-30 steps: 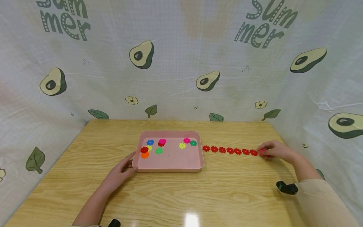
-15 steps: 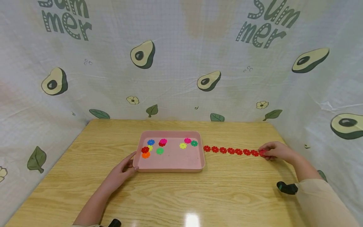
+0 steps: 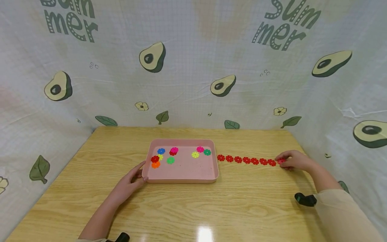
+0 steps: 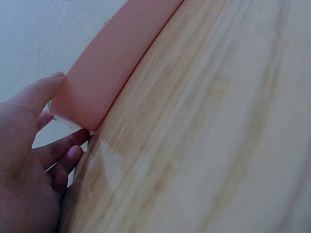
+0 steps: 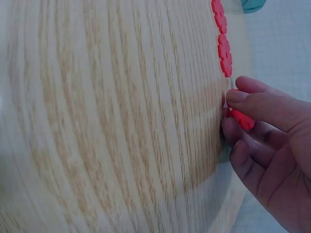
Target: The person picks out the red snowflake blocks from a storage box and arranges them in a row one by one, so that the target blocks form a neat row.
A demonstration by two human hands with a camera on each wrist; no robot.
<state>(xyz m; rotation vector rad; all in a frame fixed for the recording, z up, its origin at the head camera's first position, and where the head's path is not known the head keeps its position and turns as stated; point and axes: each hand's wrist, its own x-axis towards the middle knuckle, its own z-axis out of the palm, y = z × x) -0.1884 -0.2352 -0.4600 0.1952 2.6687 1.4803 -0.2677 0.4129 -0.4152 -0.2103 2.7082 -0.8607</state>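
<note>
In the head view, my left hand [image 3: 129, 183] holds the near left corner of a shallow pink tray [image 3: 181, 180], thumb at the front and fingers along its left side. The left wrist view shows that thumb [image 4: 46, 90] against the pink wall [image 4: 104, 68]. Over on the right, my right hand [image 3: 295, 160] pinches a red notched flower-shaped disc [image 3: 281, 161] between thumb and fingers. It is at the right end of a row of several matching red discs [image 3: 246, 160] lying flat. In the right wrist view the pinched disc [image 5: 241, 119] is tilted, partly covered by the thumb.
Inside the tray lie several loose discs: blue [image 3: 161, 151], orange [image 3: 155, 165], light green [image 3: 170, 160], yellow [image 3: 195, 154], pink [image 3: 200, 149] and others. The row runs right from the tray's right wall across the wooden table [image 3: 193, 208]. A printed cloth [image 3: 187, 107] hangs behind the table.
The right hand's fingers have shifted slightly at the row's end, and the red disc shows a little more between them. The left hand stays at the tray's corner.
</note>
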